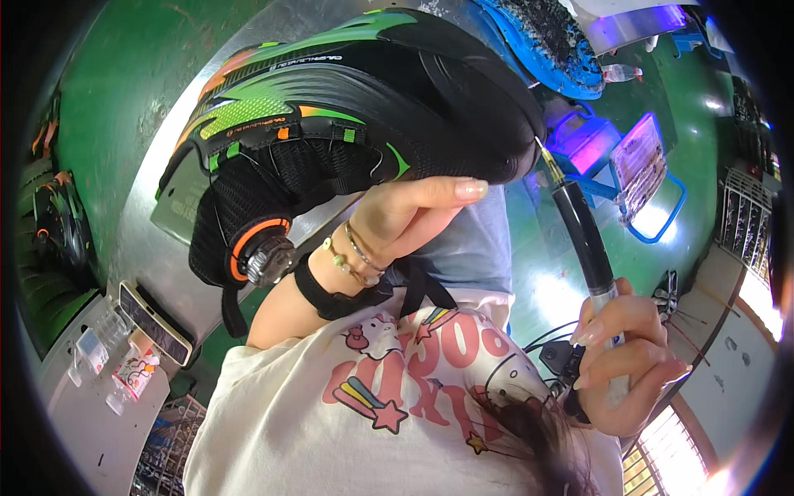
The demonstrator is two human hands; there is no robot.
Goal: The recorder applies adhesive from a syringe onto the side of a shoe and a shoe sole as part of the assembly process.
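A black cycling-style shoe (356, 107) with green and orange panels is tilted across the upper middle, its toe pointing right. A round dial (266, 258) with an orange ring sits on its tongue. My left hand (413, 211), with bracelets at the wrist, grips the shoe near the toe; the thumb shows and the other fingers are partly hidden. In my right hand (624, 355), fingers are wrapped round a pen-like tool (581, 236) with a black barrel, a pale rear part and a thin metal point. That point is close beside the toe; I cannot tell whether it touches.
A metal table (153, 194) lies beneath the shoe. At left, a phone (155, 322) and a plastic bottle (107, 331) rest on a pale surface, near shoes (62, 219) on a rack. A blue stool (579, 140) and blue-rimmed padded seat (550, 50) stand on the green floor.
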